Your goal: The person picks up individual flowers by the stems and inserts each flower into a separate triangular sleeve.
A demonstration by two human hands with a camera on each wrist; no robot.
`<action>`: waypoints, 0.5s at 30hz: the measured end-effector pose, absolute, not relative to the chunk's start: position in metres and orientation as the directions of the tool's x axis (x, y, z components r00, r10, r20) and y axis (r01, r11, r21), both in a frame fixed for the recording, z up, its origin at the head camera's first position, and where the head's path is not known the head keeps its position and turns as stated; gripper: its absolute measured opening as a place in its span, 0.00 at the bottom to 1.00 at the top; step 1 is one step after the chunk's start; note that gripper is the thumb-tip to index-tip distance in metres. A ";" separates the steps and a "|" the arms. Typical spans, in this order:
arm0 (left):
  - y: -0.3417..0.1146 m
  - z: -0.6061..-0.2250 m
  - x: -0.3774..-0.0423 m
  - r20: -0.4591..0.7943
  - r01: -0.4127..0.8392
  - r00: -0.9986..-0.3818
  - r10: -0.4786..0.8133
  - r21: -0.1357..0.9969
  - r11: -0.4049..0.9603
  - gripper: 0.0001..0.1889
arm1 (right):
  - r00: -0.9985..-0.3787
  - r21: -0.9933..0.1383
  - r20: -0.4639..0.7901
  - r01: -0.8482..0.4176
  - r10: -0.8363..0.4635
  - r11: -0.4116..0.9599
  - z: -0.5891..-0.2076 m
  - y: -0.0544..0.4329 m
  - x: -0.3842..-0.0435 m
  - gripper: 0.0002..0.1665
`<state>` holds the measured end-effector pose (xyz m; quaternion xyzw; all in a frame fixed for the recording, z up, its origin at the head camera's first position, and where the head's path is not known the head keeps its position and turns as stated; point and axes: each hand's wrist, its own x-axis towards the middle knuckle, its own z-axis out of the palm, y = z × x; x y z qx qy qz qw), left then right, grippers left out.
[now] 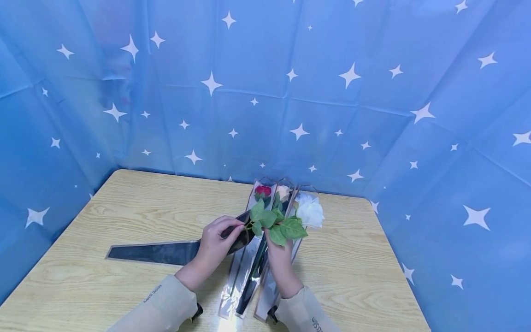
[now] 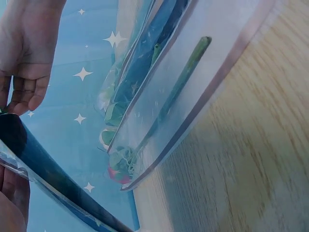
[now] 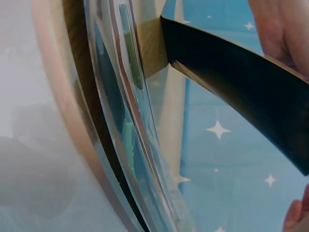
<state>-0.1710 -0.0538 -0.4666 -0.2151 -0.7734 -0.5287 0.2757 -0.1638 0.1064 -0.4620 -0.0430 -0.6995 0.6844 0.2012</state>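
My left hand [image 1: 217,237] pinches the mouth of a long black flower sleeve [image 1: 153,252], whose narrow end points left over the table. At that mouth, my right hand [image 1: 280,258] holds the stem of a white artificial flower [image 1: 309,210], its fingertips partly covered by green leaves [image 1: 292,228]. The stem's lower end reaches the left fingers and the sleeve opening. In the left wrist view, the dark sleeve [image 2: 53,171] runs between the right hand [image 2: 29,53] above and the left hand [image 2: 13,200] below. The right wrist view shows the black sleeve [image 3: 236,82] from beneath.
Under the hands, several clear-fronted sleeves lie side by side on the wooden table [image 1: 352,276]. A red rose [image 1: 263,190] and a cream rose [image 1: 284,192] show at their far ends. A blue star-printed curtain [image 1: 257,115] rises behind the table's back edge.
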 end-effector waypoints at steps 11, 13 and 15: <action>-0.057 -0.466 -0.172 0.656 0.625 -0.754 0.037 0.699 0.348 0.03 | -0.936 -0.990 0.130 -0.107 0.326 0.089 -0.459 0.107 -0.164 0.21; -0.057 -0.466 -0.172 0.655 0.624 -0.755 0.033 0.702 0.344 0.03 | -0.944 -0.993 0.108 -0.090 0.311 0.071 -0.458 0.108 -0.164 0.22; -0.058 -0.466 -0.172 0.653 0.622 -0.756 0.030 0.704 0.342 0.03 | -0.948 -0.994 0.099 -0.082 0.303 0.069 -0.458 0.109 -0.163 0.22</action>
